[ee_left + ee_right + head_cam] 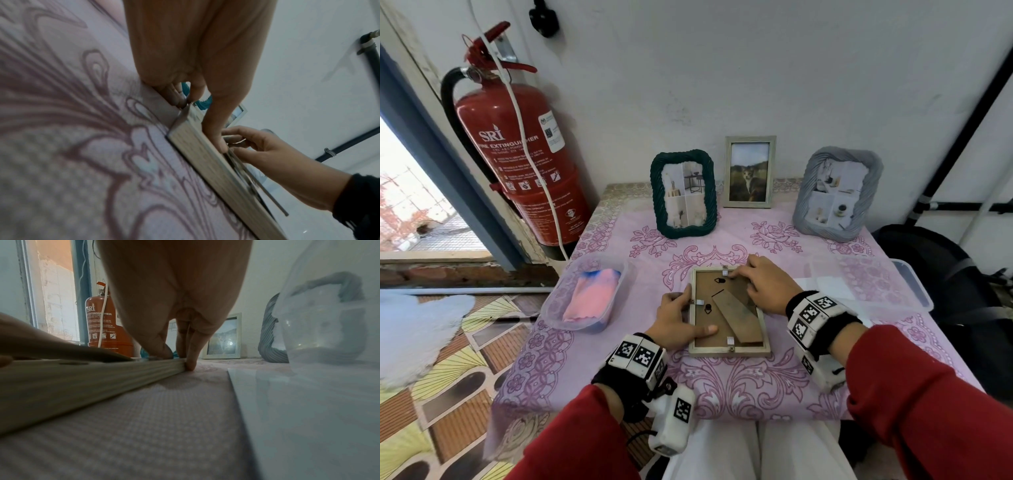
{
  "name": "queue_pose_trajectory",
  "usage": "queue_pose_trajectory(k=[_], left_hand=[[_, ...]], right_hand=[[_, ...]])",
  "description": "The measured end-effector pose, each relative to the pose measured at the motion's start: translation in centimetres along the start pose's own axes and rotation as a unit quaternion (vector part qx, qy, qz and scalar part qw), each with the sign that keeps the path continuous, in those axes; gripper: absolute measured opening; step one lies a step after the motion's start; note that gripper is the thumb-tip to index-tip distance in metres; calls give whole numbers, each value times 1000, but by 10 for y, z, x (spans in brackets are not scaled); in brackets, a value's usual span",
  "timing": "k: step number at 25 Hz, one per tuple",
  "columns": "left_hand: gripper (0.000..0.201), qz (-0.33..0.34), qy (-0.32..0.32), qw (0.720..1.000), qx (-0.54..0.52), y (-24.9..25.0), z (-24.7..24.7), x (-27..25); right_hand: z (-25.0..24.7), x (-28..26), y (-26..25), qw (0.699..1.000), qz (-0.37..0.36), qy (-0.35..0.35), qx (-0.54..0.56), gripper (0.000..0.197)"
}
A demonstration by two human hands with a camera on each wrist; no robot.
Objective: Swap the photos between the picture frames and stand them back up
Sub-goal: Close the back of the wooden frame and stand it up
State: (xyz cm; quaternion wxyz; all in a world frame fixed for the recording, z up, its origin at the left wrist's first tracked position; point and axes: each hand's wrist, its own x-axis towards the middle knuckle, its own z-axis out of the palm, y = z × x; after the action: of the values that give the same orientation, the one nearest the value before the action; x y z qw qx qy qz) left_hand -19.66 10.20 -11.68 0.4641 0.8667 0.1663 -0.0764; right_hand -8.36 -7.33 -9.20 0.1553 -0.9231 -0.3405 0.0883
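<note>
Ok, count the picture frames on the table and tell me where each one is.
4. The dark green frame, the cat photo frame and the grey frame stand at the back; the face-down frame lies under both hands.

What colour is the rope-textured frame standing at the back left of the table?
Dark green rope-textured frame; the head view shows it best.

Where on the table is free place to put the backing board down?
Bare cloth lies before the face-down frame, toward the near table edge, and between this frame and the cloth tub. The back row is crowded: green frame, cat frame, grey frame.
</note>
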Motion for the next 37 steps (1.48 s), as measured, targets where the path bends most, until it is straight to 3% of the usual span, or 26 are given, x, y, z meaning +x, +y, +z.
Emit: queue_pose_trajectory(k=[4,8,10,14,19,25,29,35,37], left_hand=[[99,-6,60,998,-33,0,2,-5],[72,-2,85,996,-5,1,5,-10],[64,-11,83,996,-34,3,4,-9],[53,-9,53,974,-221,11,2,-18],[59,19,54,936,-347,24,2,-26],[63,128,74,916,-372,57,-5,-39],[60,209,87,910,-349,81,-8,-48],[50,296,129,900,-294,94,-1,-57],[47,315,152,900,-262,97,2,-58]], right_hand=[[-6,-2,2,999,1,-23,31,32],[-4,-17,3,992,-5,-109,66,61],[-2,-23,1,990,-3,-106,97,64],[-4,-28,-4,989,-3,-72,130,58],[-8,-32,-14,988,10,31,152,49],[-44,-37,-32,957,-13,158,243,41],[-70,-38,-52,914,-25,232,331,32],[-94,-45,-73,779,-46,275,561,26],[-97,-46,-76,757,-44,299,580,28]])
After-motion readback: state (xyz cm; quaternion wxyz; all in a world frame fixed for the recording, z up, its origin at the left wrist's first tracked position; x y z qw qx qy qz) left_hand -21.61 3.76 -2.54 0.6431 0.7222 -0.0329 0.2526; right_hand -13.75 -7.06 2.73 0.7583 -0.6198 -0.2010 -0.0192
